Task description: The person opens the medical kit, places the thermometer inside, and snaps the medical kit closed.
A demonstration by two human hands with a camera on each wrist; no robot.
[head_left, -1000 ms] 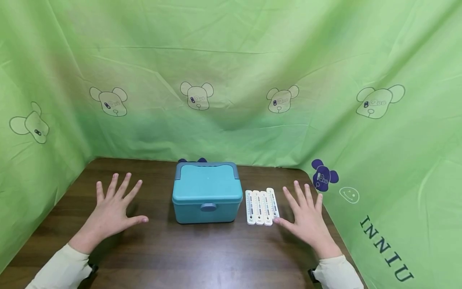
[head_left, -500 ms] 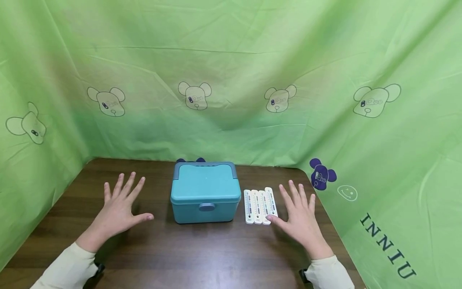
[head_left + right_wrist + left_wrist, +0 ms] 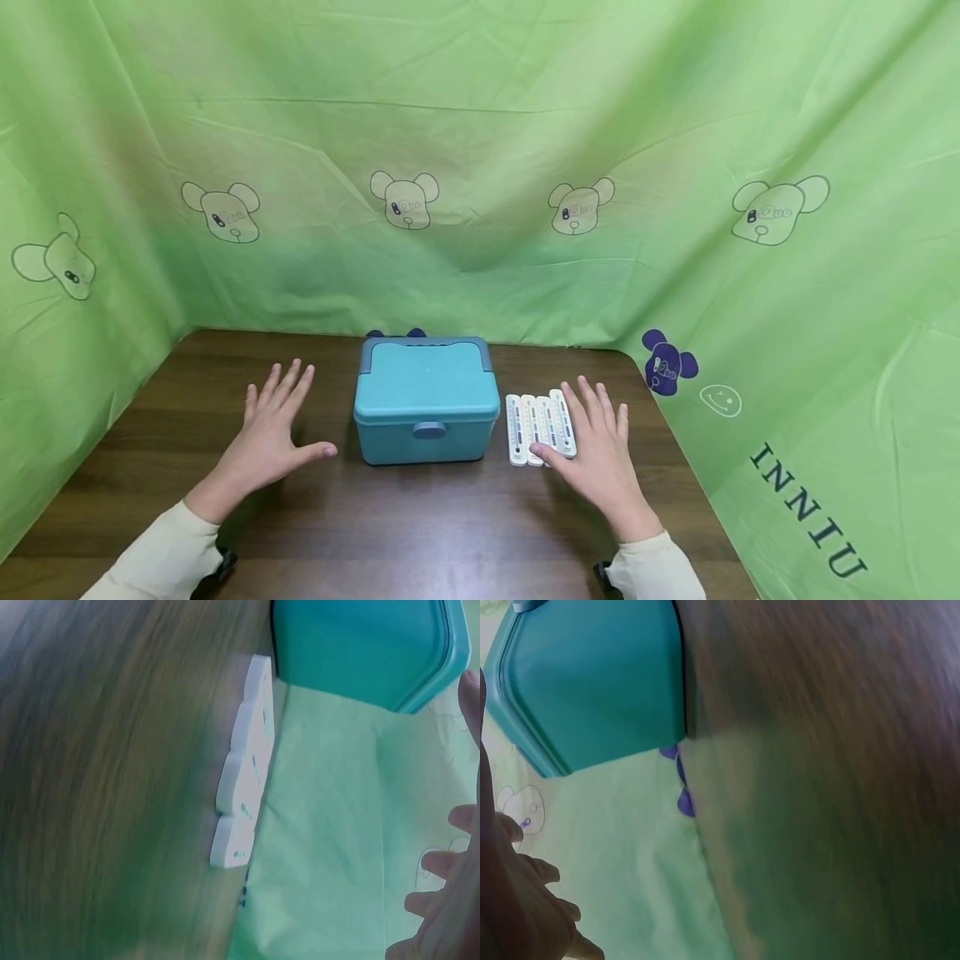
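A teal box (image 3: 427,400) with a closed lid and a blue-grey front latch (image 3: 430,430) stands mid-table. Just right of it, several white thermometers (image 3: 517,429) lie side by side in a row; the rightmost sits slightly farther back. My left hand (image 3: 266,437) is spread in the air left of the box, its thumb toward the box, holding nothing. Over the right end of the row hovers my right hand (image 3: 600,454), fingers apart and thumb across the thermometers' near ends in the head view. The right wrist view shows the thermometers (image 3: 244,772) on the table, apart from the hand (image 3: 450,900).
The brown wooden table (image 3: 420,533) runs back to a green cloth (image 3: 480,275) printed with bear heads. That cloth also hangs close along the left and right sides.
Both hands have moved inward, the left one rightward toward the box and the right one leftward over the thermometers. The box and thermometers have stayed in place.
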